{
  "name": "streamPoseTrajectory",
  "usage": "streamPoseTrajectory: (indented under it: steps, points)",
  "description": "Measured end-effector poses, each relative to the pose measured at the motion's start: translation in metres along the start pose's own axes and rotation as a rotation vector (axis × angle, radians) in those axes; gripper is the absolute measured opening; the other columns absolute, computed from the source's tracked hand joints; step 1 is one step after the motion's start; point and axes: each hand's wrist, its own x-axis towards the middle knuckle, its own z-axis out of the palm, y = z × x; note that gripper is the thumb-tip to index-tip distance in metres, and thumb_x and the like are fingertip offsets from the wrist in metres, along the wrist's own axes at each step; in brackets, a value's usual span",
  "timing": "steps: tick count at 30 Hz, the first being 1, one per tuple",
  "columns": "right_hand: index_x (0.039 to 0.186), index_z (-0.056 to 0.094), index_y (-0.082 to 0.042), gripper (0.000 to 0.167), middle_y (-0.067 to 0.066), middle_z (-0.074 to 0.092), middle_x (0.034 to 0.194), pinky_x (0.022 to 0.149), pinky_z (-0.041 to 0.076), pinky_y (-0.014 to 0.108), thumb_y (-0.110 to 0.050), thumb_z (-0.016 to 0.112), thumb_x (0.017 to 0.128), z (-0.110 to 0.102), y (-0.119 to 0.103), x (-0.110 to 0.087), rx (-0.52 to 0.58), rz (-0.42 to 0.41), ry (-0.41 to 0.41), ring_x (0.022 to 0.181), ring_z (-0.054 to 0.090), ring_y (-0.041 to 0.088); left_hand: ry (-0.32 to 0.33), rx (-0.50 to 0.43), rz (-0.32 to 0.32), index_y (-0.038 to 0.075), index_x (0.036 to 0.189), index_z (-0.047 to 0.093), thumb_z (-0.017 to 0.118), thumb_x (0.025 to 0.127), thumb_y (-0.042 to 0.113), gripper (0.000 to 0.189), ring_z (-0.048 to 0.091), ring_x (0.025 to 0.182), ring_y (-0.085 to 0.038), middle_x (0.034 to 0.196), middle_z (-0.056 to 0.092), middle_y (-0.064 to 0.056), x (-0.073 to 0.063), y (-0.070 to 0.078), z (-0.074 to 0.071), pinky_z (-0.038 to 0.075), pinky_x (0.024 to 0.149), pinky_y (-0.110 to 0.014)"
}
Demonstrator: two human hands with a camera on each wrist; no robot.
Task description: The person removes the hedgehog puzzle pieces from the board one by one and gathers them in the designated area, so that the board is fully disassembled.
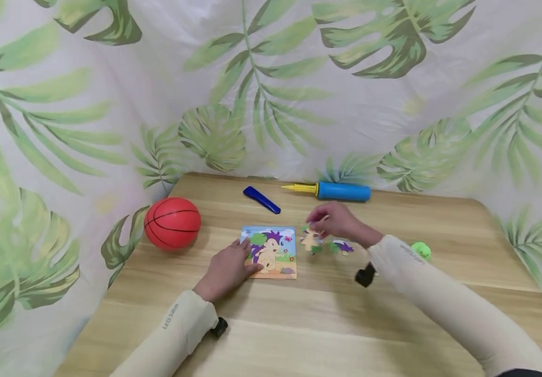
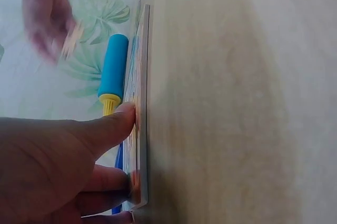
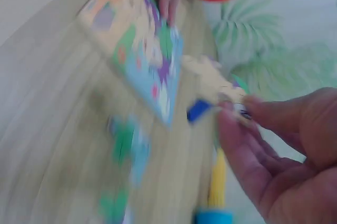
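A square puzzle board point(image 1: 280, 266) with a picture of a purple-spiked hedgehog lies flat on the table. My left hand point(image 1: 227, 269) rests on its left side; in the left wrist view the thumb and fingertips press against the board. My right hand point(image 1: 339, 222) is raised just beyond the board's right side. Between thumb and fingers it pinches a tan puzzle piece point(image 3: 209, 81) with purple and green parts, blurred in the right wrist view. Below that hand, loose puzzle pieces point(image 1: 343, 246) lie to the right of the board.
A red basketball point(image 1: 173, 223) sits at the table's left edge. Behind the board are a dark blue handle-like object point(image 1: 262, 199) and a blue and yellow hand pump point(image 1: 343, 191). A small green toy point(image 1: 421, 251) lies beside the right forearm. A leaf-patterned curtain point(image 1: 271, 104) hangs behind.
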Motion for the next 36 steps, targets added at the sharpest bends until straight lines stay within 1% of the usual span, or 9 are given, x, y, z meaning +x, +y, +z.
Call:
streamPoseTrajectory:
  steps: [4,8,12,20,24,27,30,32,36]
  points:
    - [0.107,0.072,0.004,0.015,0.014,0.073,0.091,0.071,0.064,0.040,-0.001,0.067,0.093,-0.022,0.031,-0.033,-0.052,0.058,-0.045,0.072,0.070,0.015,0.009,0.020,0.007,0.003,0.143,0.053,0.067,0.091,0.053,0.073,0.044,0.144,-0.037,0.157,0.044,-0.015,0.000,0.000,0.000,0.050,0.105,-0.055]
    - [0.104,0.072,0.005,0.013,0.012,0.072,0.088,0.071,0.064,0.042,0.000,0.068,0.092,-0.023,0.055,-0.052,-0.016,0.098,-0.115,0.072,0.071,0.016,-0.030,0.009,-0.004,0.003,0.145,0.051,0.066,0.093,0.052,0.073,0.041,0.146,-0.038,0.159,0.041,-0.015,0.000,-0.001,0.001,0.046,0.109,-0.055]
    - [0.102,0.071,0.007,0.013,0.013,0.072,0.087,0.068,0.064,0.040,0.002,0.068,0.091,-0.017,0.066,-0.057,0.003,0.102,-0.126,0.067,0.072,0.017,-0.037,-0.020,-0.011,0.003,0.145,0.051,0.066,0.093,0.051,0.073,0.040,0.147,-0.038,0.159,0.040,-0.015,0.000,-0.002,0.003,0.045,0.111,-0.056]
    - [0.098,0.072,0.004,0.008,0.010,0.072,0.085,0.066,0.063,0.037,0.001,0.069,0.091,-0.012,0.076,-0.057,-0.089,0.074,-0.097,0.067,0.071,0.016,-0.014,-0.019,-0.009,0.003,0.144,0.052,0.067,0.092,0.051,0.072,0.041,0.146,-0.038,0.159,0.041,-0.015,0.000,0.002,0.002,0.046,0.109,-0.057]
    - [0.100,0.077,-0.003,0.012,0.006,0.076,0.090,0.071,0.060,0.031,-0.009,0.070,0.092,-0.014,0.072,-0.060,-0.282,0.006,-0.035,0.076,0.067,0.011,-0.008,-0.013,0.002,0.003,0.144,0.052,0.067,0.093,0.051,0.072,0.041,0.146,-0.038,0.159,0.041,-0.016,0.000,0.002,0.002,0.047,0.108,-0.057]
    - [0.099,0.078,-0.005,0.014,0.004,0.077,0.088,0.070,0.053,0.029,-0.013,0.069,0.093,-0.017,0.066,-0.064,-0.414,-0.042,0.044,0.075,0.061,0.010,-0.002,-0.008,0.009,0.003,0.144,0.052,0.067,0.092,0.051,0.072,0.042,0.145,-0.038,0.158,0.042,-0.016,-0.001,0.000,0.002,0.047,0.108,-0.056]
    - [0.094,0.078,-0.003,0.014,0.003,0.075,0.080,0.065,0.049,0.027,-0.012,0.066,0.094,-0.024,0.055,-0.067,-0.456,-0.101,0.096,0.068,0.057,0.010,0.015,-0.012,0.017,0.004,0.144,0.053,0.067,0.092,0.052,0.072,0.043,0.145,-0.038,0.157,0.043,-0.016,0.000,0.000,0.001,0.047,0.108,-0.056]
    - [0.090,0.077,-0.005,0.015,0.001,0.070,0.074,0.062,0.046,0.025,-0.012,0.065,0.095,-0.029,0.040,-0.067,-0.464,-0.149,0.132,0.064,0.052,0.009,0.022,-0.020,0.026,0.004,0.143,0.054,0.068,0.091,0.052,0.072,0.044,0.144,-0.038,0.156,0.045,-0.016,0.000,-0.002,0.002,0.048,0.107,-0.057]
    - [0.089,0.075,-0.010,0.015,0.001,0.069,0.075,0.065,0.050,0.028,-0.015,0.064,0.097,-0.038,-0.011,-0.063,-0.448,-0.292,0.225,0.067,0.056,0.010,0.061,-0.085,0.004,0.007,0.141,0.057,0.069,0.089,0.055,0.071,0.050,0.139,-0.036,0.153,0.050,-0.011,0.003,-0.007,0.001,0.049,0.106,-0.055]
